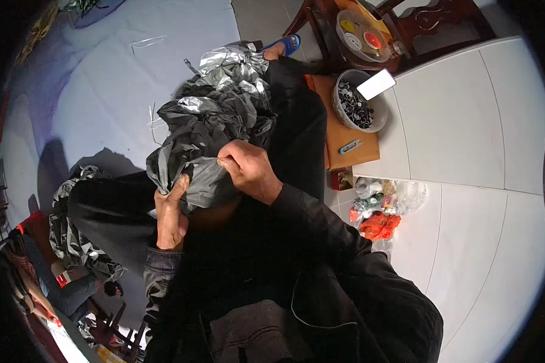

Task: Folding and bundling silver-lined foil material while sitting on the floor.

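Note:
A bundle of thin, shiny dark-grey fabric (224, 115) lies crumpled across my lap and along my dark trouser leg. My left hand (173, 209) grips its near edge, with the thumb on top and the fingers mostly hidden beneath. Close by on the right, my right hand (247, 169) is closed in a pinch on the same fabric, pulling a fold up between thumb and fingers. A stretch of smooth cloth spans the gap between both hands. Whether anything small sits inside the right pinch cannot be seen.
To the right, a brown cardboard surface (339, 148) bears blue thread snips (350, 146) and a clear tub (378, 121) of small dark pieces, with a white rectangular object (376, 85) on its rim. More shiny fabric (72, 236) lies left. Someone in jeans (72, 296) is at lower left.

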